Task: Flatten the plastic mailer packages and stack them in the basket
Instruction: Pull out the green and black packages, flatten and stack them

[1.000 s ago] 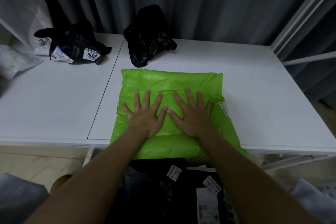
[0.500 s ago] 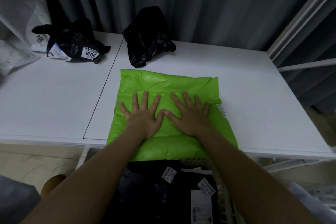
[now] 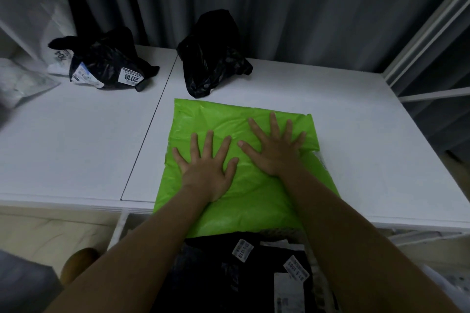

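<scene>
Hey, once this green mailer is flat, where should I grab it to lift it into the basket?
Probably by the near edge of the green mailer, which hangs off the front of the table, right above the basket. Come from your own side, thumbs on top and fingers underneath. Both the left hand and the right hand press flat on it now.

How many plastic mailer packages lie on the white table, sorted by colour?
Bright green plastic mailer: 1
Crumpled black plastic mailers: 2, one with a 2018 label, one by the curtain
White plastic mailers at the far left: count unclear
Total clearly visible: 3
</scene>
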A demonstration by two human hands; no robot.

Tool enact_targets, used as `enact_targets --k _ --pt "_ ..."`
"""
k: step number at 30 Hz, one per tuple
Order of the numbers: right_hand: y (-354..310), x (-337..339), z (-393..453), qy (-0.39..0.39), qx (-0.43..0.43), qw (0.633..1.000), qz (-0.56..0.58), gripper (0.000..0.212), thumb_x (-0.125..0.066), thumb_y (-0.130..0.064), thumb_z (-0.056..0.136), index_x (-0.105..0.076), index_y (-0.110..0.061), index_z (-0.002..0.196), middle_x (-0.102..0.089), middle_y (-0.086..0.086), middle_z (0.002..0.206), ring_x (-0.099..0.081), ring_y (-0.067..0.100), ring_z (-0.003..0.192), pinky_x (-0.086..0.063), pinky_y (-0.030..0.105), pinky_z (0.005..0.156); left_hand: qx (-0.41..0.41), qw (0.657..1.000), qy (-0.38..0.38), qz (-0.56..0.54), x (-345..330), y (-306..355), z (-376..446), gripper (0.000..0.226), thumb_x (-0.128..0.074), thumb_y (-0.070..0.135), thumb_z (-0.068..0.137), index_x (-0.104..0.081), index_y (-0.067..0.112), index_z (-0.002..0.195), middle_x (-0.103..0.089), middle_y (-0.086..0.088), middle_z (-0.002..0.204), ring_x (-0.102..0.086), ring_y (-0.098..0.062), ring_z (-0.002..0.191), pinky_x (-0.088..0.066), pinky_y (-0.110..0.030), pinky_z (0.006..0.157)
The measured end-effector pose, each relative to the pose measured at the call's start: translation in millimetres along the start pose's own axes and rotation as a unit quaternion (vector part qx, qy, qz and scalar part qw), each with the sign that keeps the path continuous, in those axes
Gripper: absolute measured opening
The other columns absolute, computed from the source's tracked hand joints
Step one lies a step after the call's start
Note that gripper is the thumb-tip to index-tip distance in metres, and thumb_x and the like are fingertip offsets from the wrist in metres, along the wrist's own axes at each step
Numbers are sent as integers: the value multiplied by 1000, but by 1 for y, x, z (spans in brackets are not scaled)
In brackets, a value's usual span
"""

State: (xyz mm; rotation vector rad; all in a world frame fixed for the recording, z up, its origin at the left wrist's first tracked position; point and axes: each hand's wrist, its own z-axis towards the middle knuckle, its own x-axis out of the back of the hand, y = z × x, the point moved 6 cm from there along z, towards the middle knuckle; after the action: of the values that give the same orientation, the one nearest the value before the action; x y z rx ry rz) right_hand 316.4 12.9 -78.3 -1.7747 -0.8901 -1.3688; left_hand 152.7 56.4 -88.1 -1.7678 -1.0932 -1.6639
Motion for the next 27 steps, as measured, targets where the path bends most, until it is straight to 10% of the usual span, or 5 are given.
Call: enact_targets --k 9,27 --pt "0 -5 1 10 -1 1000 7 73 -12 -86 77 8 -59 143 14 1 161 15 42 144 12 71 106 -10 995 -93 45 12 -1 11 67 -8 70 90 14 44 148 21 -1 159 23 -33 144 9 -71 106" --pt "0 -7 3 23 5 1000 0 80 -3 -86 72 7 -55 145 15 3 161 15 42 144 14 70 106 -13 998 -50 27 13 -12 64 73 -5 79 82 19 50 144 29 -1 156 27 -36 141 9 -72 105"
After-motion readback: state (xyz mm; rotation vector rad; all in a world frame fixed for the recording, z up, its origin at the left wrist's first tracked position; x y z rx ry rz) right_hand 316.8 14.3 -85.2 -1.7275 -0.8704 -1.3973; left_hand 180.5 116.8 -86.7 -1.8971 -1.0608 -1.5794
